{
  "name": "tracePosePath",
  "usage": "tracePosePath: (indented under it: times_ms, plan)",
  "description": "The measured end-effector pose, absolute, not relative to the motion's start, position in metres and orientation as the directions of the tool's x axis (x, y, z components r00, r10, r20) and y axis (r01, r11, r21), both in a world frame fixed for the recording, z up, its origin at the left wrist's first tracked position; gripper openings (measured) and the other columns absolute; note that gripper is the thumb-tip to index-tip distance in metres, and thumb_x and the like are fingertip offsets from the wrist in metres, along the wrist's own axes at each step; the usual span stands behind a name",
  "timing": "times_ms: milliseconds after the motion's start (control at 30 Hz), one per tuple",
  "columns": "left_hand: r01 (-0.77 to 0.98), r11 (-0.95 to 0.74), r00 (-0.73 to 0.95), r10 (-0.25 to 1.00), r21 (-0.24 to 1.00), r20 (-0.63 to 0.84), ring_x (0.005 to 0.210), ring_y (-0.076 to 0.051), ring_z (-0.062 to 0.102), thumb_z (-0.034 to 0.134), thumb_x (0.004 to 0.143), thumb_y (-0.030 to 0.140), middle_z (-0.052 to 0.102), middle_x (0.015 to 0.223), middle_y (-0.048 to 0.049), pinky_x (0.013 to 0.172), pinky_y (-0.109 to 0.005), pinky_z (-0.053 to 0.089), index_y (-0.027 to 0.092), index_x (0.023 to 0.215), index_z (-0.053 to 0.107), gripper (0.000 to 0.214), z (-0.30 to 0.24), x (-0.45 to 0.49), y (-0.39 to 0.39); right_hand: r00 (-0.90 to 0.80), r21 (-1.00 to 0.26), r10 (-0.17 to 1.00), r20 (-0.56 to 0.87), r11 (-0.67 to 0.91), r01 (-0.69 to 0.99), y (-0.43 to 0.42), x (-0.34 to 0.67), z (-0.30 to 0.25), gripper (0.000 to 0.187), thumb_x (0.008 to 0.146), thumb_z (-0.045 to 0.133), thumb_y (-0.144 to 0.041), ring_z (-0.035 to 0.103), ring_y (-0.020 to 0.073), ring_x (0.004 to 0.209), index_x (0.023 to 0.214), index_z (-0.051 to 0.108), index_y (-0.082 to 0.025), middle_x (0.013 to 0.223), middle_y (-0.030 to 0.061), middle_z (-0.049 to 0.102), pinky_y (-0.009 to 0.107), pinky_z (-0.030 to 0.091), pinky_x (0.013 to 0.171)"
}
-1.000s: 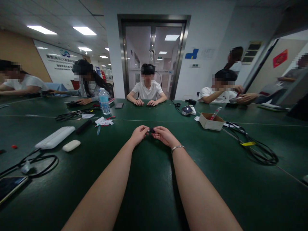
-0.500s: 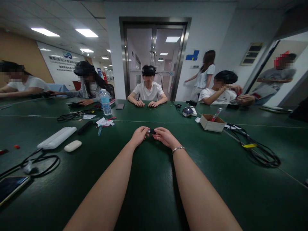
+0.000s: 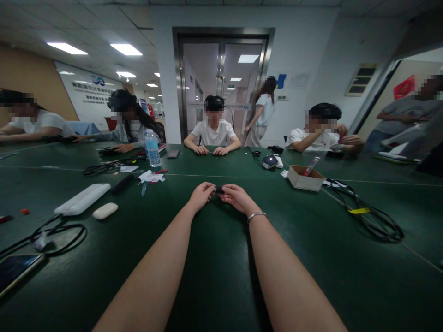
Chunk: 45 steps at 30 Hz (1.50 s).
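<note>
Between my two hands, just above the green table (image 3: 221, 240), is a small dark object (image 3: 218, 189) with a lighter, silvery part toward its left end. It is too small to name its kind. My left hand (image 3: 201, 196) pinches its left end between thumb and fingers. On the other end, my right hand (image 3: 237, 197) is closed, its fingertips pressed on the black part. A silver bracelet (image 3: 257, 216) circles my right wrist. Much of the object is hidden behind my fingertips.
Left lie a white power bank-like box (image 3: 83, 199), a white oval case (image 3: 105, 210), a phone (image 3: 19, 271) and a water bottle (image 3: 152, 148). Right are an open cardboard box (image 3: 306, 179) and a coiled black cable (image 3: 377, 221). Several people sit around the table.
My hands stay in nearly the same place, still on the small dark object. In the background, a standing person has walked left toward the glass door.
</note>
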State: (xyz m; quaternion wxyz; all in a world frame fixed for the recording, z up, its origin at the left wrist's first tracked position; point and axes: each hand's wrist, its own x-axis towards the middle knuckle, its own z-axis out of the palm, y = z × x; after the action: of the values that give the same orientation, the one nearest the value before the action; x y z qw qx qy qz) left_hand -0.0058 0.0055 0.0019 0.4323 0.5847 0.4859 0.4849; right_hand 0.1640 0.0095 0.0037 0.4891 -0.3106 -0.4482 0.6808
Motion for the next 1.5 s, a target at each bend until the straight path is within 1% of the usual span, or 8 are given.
tracePosePath:
  times_ms: [433, 633, 767, 967, 1100, 1233, 1367, 1500]
  plan:
    - [0.159, -0.156, 0.055, 0.987, 0.975, 0.149, 0.055, -0.007, 0.050, 0.058, 0.077, 0.027, 0.060, 0.082, -0.0030, 0.046, -0.017, 0.038, 0.015, 0.094, 0.059, 0.021, 0.0070, -0.0055, 0.0001, -0.324, -0.914, 0.946, 0.004, -0.127, -0.384, 0.0055, 0.1635, 0.0080, 0.015, 0.077, 0.071, -0.010, 0.067, 0.0142, 0.063, 0.081, 0.057, -0.013, 0.070, 0.0042, 0.065, 0.021, 0.057, 0.056]
    - [0.175, -0.173, 0.069, 0.984, 0.969, 0.163, 0.045, -0.007, 0.041, 0.046, 0.085, 0.033, 0.051, 0.059, 0.0023, 0.045, -0.018, 0.033, 0.014, 0.091, 0.059, 0.023, 0.0066, -0.0053, 0.0007, -0.310, -0.916, 0.951, -0.006, -0.130, -0.380, 0.0059, 0.1626, 0.0076, 0.015, 0.077, 0.072, -0.011, 0.066, 0.0145, 0.062, 0.080, 0.057, -0.013, 0.069, 0.0045, 0.064, 0.021, 0.057, 0.056]
    - [0.168, -0.156, 0.065, 0.987, 0.973, 0.147, 0.050, -0.007, 0.044, 0.051, 0.081, 0.027, 0.053, 0.065, 0.0016, 0.046, -0.018, 0.035, 0.015, 0.092, 0.060, 0.019, 0.0063, -0.0055, 0.0016, -0.311, -0.917, 0.950, -0.012, -0.134, -0.376, 0.0053, 0.1626, 0.0083, 0.015, 0.078, 0.071, -0.010, 0.067, 0.0148, 0.063, 0.081, 0.057, -0.013, 0.068, 0.0044, 0.064, 0.021, 0.056, 0.057]
    - [0.159, -0.161, 0.077, 0.986, 0.974, 0.150, 0.048, -0.007, 0.043, 0.048, 0.083, 0.032, 0.051, 0.063, 0.0014, 0.044, -0.017, 0.034, 0.014, 0.091, 0.059, 0.022, 0.0039, -0.0054, 0.0037, -0.314, -0.914, 0.949, -0.012, -0.137, -0.382, 0.0048, 0.1621, 0.0087, 0.015, 0.078, 0.070, -0.009, 0.066, 0.0144, 0.061, 0.081, 0.056, -0.013, 0.066, 0.0037, 0.064, 0.021, 0.056, 0.056]
    - [0.172, -0.156, 0.061, 0.987, 0.973, 0.148, 0.054, -0.007, 0.047, 0.054, 0.078, 0.029, 0.055, 0.073, -0.0003, 0.046, -0.017, 0.036, 0.015, 0.092, 0.059, 0.020, 0.0039, -0.0058, 0.0030, -0.313, -0.913, 0.950, -0.009, -0.136, -0.385, 0.0056, 0.1621, 0.0080, 0.016, 0.077, 0.071, -0.010, 0.067, 0.0143, 0.062, 0.081, 0.056, -0.013, 0.068, 0.0040, 0.065, 0.021, 0.056, 0.056]
    - [0.190, -0.167, 0.074, 0.985, 0.967, 0.155, 0.051, -0.007, 0.044, 0.047, 0.084, 0.032, 0.052, 0.067, 0.0004, 0.045, -0.017, 0.035, 0.015, 0.095, 0.058, 0.023, 0.0043, -0.0059, 0.0014, -0.319, -0.916, 0.948, -0.007, -0.134, -0.378, 0.0059, 0.1624, 0.0076, 0.017, 0.076, 0.073, -0.012, 0.066, 0.0140, 0.061, 0.081, 0.056, -0.013, 0.069, 0.0041, 0.065, 0.020, 0.056, 0.055]
    - [0.188, -0.175, 0.050, 0.984, 0.966, 0.169, 0.056, -0.008, 0.048, 0.055, 0.079, 0.025, 0.054, 0.073, 0.0001, 0.047, -0.016, 0.037, 0.017, 0.101, 0.055, 0.024, 0.0038, -0.0057, 0.0010, -0.328, -0.918, 0.945, 0.001, -0.130, -0.376, 0.0058, 0.1622, 0.0077, 0.016, 0.077, 0.072, -0.011, 0.066, 0.0133, 0.060, 0.081, 0.056, -0.014, 0.069, 0.0040, 0.065, 0.020, 0.056, 0.056]
    - [0.166, -0.178, 0.084, 0.983, 0.970, 0.166, 0.051, -0.007, 0.045, 0.049, 0.084, 0.033, 0.053, 0.066, 0.0004, 0.045, -0.017, 0.035, 0.015, 0.097, 0.056, 0.024, 0.0033, -0.0056, 0.0015, -0.330, -0.925, 0.944, -0.005, -0.130, -0.358, 0.0059, 0.1619, 0.0078, 0.017, 0.076, 0.073, -0.012, 0.065, 0.0130, 0.060, 0.080, 0.057, -0.014, 0.067, 0.0030, 0.064, 0.020, 0.056, 0.056]
